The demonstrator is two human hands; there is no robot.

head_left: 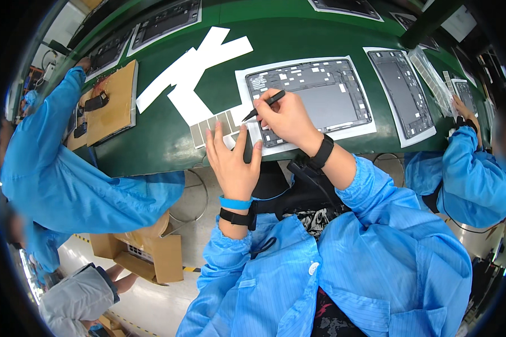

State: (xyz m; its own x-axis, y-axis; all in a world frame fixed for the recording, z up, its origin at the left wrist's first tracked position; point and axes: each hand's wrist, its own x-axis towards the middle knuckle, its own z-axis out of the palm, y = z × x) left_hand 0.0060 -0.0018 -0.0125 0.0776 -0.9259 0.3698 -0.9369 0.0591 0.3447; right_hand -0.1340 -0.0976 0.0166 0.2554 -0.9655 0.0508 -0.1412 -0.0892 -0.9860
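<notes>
Through the head view, I have the front edge of the green surface [146,154] bowing just below both hands, with the left hand's wrist crossing it. The left hand [230,165] holds nothing: its grip is released, fingers spread, the fingertips at the lower edge of a sheet of grey rectangles [199,136]. The right hand [289,121] has its grip closed around a slim black pointed tool [276,98], whose tip comes down at the sheet's right end, between the two hands. That sheet lies near the front edge, just left of a large dark device housing [330,106] on a white backing sheet [364,131]. My roomiest stretch is bare green beyond the housing; another opens left of the grey rectangles, toward a brown board [117,104]. On the right, only a narrow green lane separates the backing sheet from a second housing [400,92]. Long white strips [208,53] lie crossed behind the sheet of rectangles. Co-workers in blue sit close on either side, a left-hand sleeve [50,118] reaching past the board. Below, an open cardboard box [167,255] stands on the pale floor [194,224].
</notes>
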